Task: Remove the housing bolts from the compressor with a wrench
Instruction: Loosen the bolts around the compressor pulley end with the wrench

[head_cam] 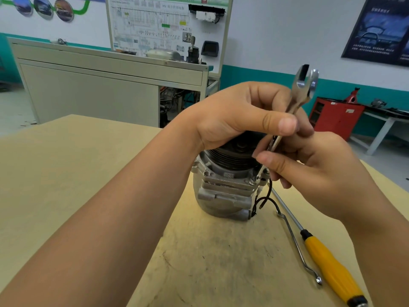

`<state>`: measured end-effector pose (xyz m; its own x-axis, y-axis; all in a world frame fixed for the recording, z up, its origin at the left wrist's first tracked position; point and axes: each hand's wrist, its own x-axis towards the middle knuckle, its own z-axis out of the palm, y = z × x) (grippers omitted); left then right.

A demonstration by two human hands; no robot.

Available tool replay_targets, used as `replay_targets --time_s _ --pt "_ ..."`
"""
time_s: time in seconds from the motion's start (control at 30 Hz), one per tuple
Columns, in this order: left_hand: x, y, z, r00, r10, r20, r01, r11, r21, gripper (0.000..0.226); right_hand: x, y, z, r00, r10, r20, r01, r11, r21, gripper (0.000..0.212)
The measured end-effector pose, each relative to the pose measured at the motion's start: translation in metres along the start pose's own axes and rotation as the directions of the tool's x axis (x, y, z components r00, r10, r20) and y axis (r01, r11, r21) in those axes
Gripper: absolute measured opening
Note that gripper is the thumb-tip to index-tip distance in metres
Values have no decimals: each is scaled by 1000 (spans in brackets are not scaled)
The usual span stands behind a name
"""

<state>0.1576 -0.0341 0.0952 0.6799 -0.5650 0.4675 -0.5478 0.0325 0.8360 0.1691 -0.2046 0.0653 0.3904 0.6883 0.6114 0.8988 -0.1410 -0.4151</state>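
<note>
Your table [66, 173] carries the compressor [223, 191] near its middle, stood on end with the black pulley [234, 154] up. That puts the flange and its housing bolts where you can get at them from above. Your left hand [239, 114] reaches over the pulley, its thumb and curled fingers grasping the wrench [304, 85] about mid-shaft. Your right hand [314, 171] pinches the shaft lower down between thumb and fingertips, probably to steer the bottom end. The wrench stands steeply, with its open-end head up and clear of everything, so it is the lower end you mean to use. That end is hidden behind your right thumb, and I cannot tell whether it is seated on a bolt. The yellow-handled screwdriver [332, 269] lies on the table to your right, just beside a thin bent bar [294, 238]. Both are parked within reach but out of the swing. A black wire [269, 196] loops off the compressor's right side, close under your right hand. Two bolts [252, 178] show in the flange, front right and front left, and both look to be in place.
</note>
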Motion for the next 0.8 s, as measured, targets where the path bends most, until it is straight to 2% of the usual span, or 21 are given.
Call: replay_targets --time_s 0.2,0.33,0.43,0.57,0.7,0.8 --pt "0 -1 1 1000 21 -21 -21 999 27 37 0 -4 -6 998 -3 63 11 993 -120 10" --pt "-2 -4 -2 1000 18 -22 -19 999 -41 16 0 -4 -11 996 9 88 6 984 -177 14" --pt "-2 -2 1 1000 8 16 -7 998 -56 14 0 -3 -13 994 14 104 -1 991 -130 14" --pt "1 -3 -2 1000 9 26 -11 996 83 11 1 5 -13 994 32 102 -30 999 -22 17" --pt "2 -2 0 1000 -17 12 16 998 53 10 3 11 -8 997 51 63 -58 991 117 18" --pt "2 0 1 999 -35 11 34 999 41 5 3 12 -6 997 65 31 -68 990 123 19"
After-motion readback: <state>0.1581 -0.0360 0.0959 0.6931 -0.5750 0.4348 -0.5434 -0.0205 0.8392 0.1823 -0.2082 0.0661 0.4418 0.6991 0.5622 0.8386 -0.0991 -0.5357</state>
